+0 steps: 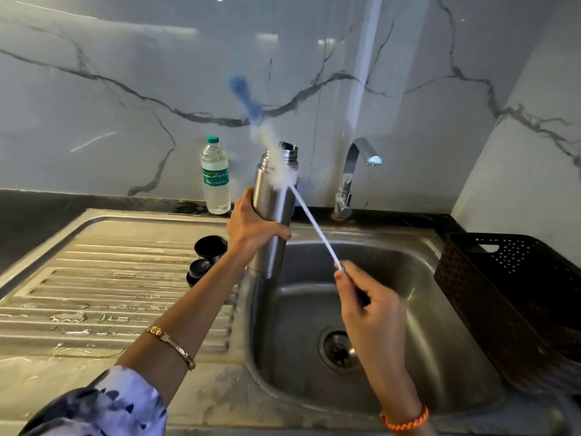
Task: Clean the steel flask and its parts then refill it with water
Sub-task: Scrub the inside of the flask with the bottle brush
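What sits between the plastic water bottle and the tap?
In the head view, the steel flask, gripped by the left hand, stands between the bottle and the tap, with the brush blurred across its neck.

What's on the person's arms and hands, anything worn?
Left hand: bare; gold bangle bracelet on the forearm, pale lilac sleeve with dark blotchy print further up. Right hand: red-painted fingernail, braided orange thread wristband, no sleeve visible.
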